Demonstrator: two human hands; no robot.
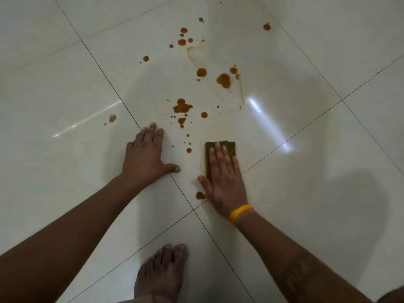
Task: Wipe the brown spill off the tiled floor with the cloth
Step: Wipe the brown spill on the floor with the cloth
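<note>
We note the right hand flat on the cloth; left hand spread, bracing; brown spill lies ahead, between both.

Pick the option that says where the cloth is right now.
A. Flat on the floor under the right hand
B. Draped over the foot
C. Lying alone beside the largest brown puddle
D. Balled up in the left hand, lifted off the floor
A: the cloth lies flat on the tiled floor with the right hand pressed palm-down on it, while the left hand rests bare on the tile.
</note>
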